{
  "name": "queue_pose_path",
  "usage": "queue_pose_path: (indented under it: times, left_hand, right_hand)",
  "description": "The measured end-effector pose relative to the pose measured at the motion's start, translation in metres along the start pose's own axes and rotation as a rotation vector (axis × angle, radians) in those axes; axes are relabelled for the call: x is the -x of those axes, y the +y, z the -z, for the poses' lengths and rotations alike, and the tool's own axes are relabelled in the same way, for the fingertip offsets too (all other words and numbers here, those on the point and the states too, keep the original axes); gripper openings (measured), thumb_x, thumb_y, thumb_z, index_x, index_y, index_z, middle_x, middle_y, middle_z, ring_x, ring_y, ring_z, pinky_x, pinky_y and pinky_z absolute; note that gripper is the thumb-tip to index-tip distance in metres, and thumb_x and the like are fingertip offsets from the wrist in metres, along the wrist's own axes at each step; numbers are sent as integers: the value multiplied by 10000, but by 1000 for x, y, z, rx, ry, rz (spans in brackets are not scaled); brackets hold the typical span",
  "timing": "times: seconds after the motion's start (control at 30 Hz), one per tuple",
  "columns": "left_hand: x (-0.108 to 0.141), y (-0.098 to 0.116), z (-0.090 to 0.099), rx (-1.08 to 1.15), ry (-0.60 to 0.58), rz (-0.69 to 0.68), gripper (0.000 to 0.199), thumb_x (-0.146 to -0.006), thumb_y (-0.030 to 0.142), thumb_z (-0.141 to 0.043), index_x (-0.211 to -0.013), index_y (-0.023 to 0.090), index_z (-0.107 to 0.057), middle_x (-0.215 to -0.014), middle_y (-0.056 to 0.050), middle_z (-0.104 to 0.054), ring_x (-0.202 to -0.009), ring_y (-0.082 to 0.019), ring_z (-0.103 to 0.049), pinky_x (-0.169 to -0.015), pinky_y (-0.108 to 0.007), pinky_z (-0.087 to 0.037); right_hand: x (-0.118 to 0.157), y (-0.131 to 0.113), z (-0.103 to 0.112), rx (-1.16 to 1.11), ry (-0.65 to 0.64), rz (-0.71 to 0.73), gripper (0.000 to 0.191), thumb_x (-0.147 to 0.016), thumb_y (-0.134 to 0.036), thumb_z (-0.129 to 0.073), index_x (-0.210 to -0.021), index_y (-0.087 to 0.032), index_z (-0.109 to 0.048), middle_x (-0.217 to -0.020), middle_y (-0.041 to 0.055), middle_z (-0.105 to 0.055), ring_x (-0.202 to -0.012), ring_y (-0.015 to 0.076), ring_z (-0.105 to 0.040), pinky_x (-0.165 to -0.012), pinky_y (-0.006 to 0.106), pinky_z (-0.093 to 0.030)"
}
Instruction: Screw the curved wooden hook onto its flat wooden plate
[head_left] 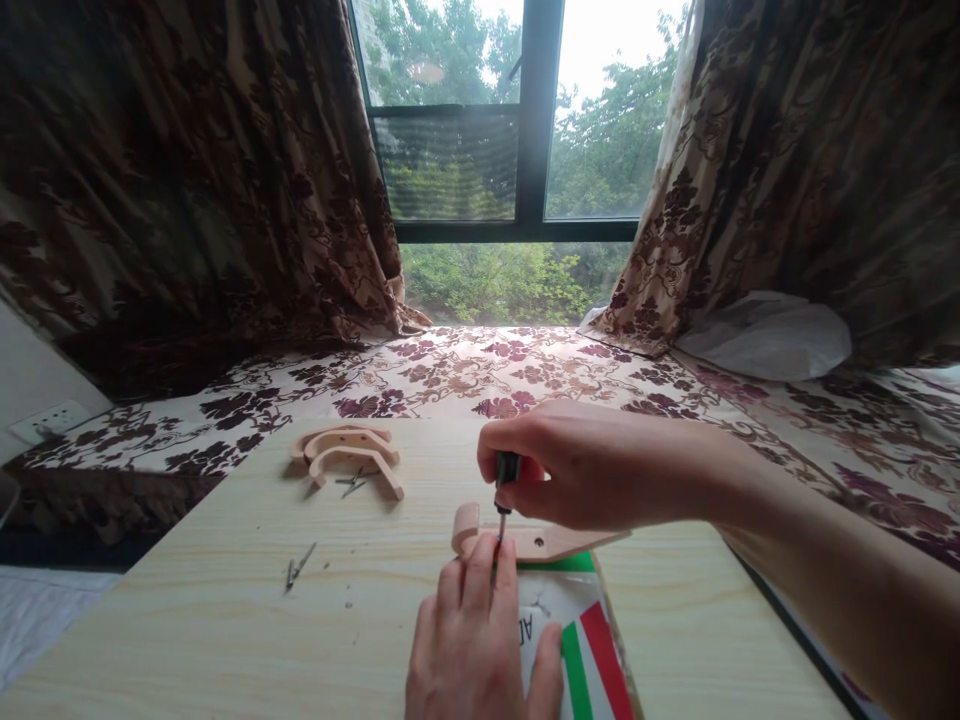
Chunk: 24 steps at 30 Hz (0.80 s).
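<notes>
My right hand [592, 465] grips a screwdriver [508, 470] with a dark handle, held upright, its metal shaft pointing down at a pale wooden hook [562, 541]. The hook has a curved end at the left and a dark screw hole. My left hand [476, 630] lies with its fingers stretched out and its thumb apart. Its fingertips touch the hook around the screwdriver's tip, so the tip's contact point is partly hidden. Beneath the hook and beside my left thumb is a flat piece with green, white and red stripes [574, 660] and dark letters.
Further curved wooden pieces [352, 445] lie together at the table's back left, with screws [356, 482] among them. More screws [300, 567] lie nearer on the wood-patterned table [225, 600]. Behind is a floral-covered ledge [465, 375], with a white plastic bag [772, 335] at right.
</notes>
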<state>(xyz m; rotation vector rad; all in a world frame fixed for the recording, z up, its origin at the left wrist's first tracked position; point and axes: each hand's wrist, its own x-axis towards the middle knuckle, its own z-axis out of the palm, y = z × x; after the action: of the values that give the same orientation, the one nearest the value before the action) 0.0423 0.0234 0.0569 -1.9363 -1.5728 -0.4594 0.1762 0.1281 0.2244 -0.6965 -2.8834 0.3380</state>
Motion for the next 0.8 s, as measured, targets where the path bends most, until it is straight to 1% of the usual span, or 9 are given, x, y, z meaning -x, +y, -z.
queue_pose_path:
  times: [0.2, 0.3, 0.67, 0.8]
  left_hand:
    - [-9, 4, 8, -47, 37, 2, 467, -771, 363, -441, -1112, 89, -605, -1158, -104, -627, -927, -237, -590, -679, -346, -496]
    - [-13, 4, 12, -68, 39, -10, 448, -764, 349, -444, -1084, 90, -621, -1127, -104, -642, -902, -231, -594, -668, -340, -498]
    - [-10, 4, 11, -6, 40, 10, 452, -763, 340, -457, -1110, 89, -601, -1141, -104, -635, -913, -237, -591, -670, -345, -501]
    - [-11, 4, 11, -36, 40, 3, 449, -772, 346, -443, -1105, 92, -605, -1143, -101, -635, -918, -235, -590, -673, -347, -501]
  right_hand:
    - [-2, -2, 1, 30, 0, -24, 104, -799, -202, -532, -852, -181, -619, -674, 0, -603, -560, 88, -450, -488, 213, -275]
    - [-1, -2, 1, 28, 5, -21, 103, -799, -206, -539, -858, -177, -619, -684, 2, -606, -565, 87, -452, -494, 213, -281]
    - [0, -3, 1, 37, -9, -30, 88, -804, -208, -538, -845, -179, -610, -698, 9, -620, -582, 96, -479, -498, 213, -285]
    - [-1, -3, 2, 23, -10, -11, 90, -815, -196, -529, -853, -182, -610, -689, 2, -610, -568, 91, -461, -493, 209, -279]
